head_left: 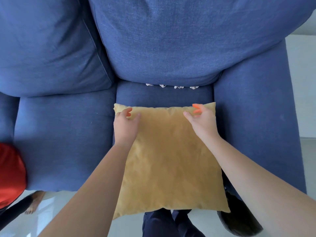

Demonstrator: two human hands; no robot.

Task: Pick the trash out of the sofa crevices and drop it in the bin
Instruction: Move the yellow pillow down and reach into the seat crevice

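My legs point(171, 223) stand on the pale floor point(102, 226) at six o'clock, right under the near edge of the yellow cushion point(169, 161), which overhangs the sofa's front. My left hand point(125, 125) sits over the cushion's far left corner at about ten o'clock, my right hand point(202, 119) over the far right corner at about one o'clock. On both, the fingers are apart and curled, hovering at or just touching the fabric; neither has closed on it that I can see.

The step, as I judge it, is getting this cushion out of the way. I would pinch both far corners evenly and lift the cushion, not drag it, so it does not sweep anything deeper.

Beyond the cushion lies a strip of bare seat point(162, 94), and at twelve o'clock the trash point(171, 86): small whitish scraps wedged in the crevice under the back cushion point(171, 45), well apart from my fingers.

Room is tight at three o'clock, where the sofa arm point(256, 117) stands just beside the cushion. At nine o'clock the neighbouring seat point(63, 137) is open, the better place to set it down. A red thing point(10, 173) shows at eight o'clock; I cannot tell whether it is the bin.
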